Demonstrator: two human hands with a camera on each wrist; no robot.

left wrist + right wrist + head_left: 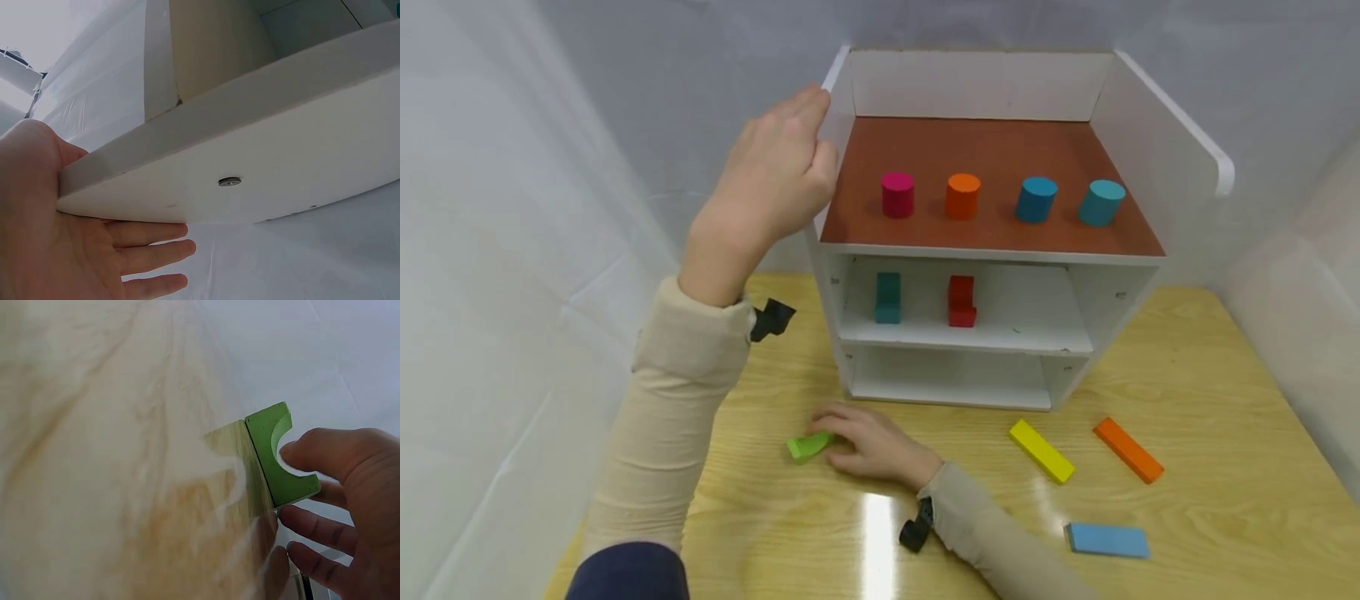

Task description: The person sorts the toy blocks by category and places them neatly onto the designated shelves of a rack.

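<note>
Green block (808,446); yellow (1041,451), orange (1128,450) and blue (1107,540) bars; pale wood-grain desk (1210,400); white shelf (1157,125) with a reddish-brown top; beige sleeves (681,392).

Green block (807,446) is a small arch piece with a curved notch cut into one side, lying flat on the wood table, near-left of the white shelf (850,92). The shelf stands upright toward the far middle, three tiers, brown top deck.
</note>
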